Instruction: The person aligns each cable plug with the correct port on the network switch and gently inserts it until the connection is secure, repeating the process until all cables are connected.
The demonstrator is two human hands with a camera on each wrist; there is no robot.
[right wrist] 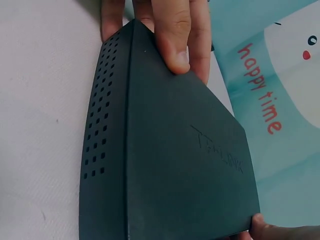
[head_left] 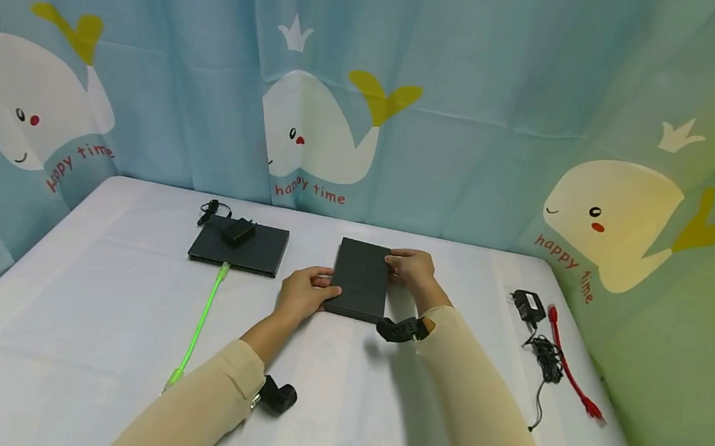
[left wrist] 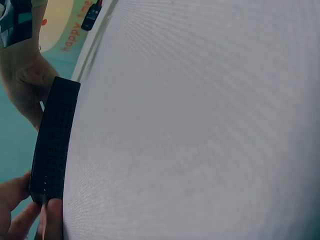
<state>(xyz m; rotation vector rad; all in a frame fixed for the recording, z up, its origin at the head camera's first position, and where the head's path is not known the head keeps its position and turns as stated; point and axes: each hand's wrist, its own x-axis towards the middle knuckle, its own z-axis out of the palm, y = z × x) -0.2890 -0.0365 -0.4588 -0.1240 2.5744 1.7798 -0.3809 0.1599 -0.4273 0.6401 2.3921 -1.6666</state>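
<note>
A flat black network switch [head_left: 359, 280] with a raised TP-LINK logo lies between both hands near the middle of the white table. Its short near end, dotted with vent holes [left wrist: 59, 125], faces me. My left hand [head_left: 302, 293] grips the near left corner, thumb over the top; that thumb [right wrist: 172, 42] shows large in the right wrist view. At the far right edge, my right hand [head_left: 411, 267] holds the switch, with its thumb [right wrist: 260, 225] on the rim. Part of the right hand's fingers is hidden behind the switch.
Left of the switch lies another flat black box [head_left: 267, 250] with a black power adapter [head_left: 238, 232] on top. A green network cable [head_left: 201, 323] runs from its front edge toward me. On the right lie another adapter [head_left: 529, 306], its coiled cord [head_left: 547, 359] and a red network cable [head_left: 567, 367].
</note>
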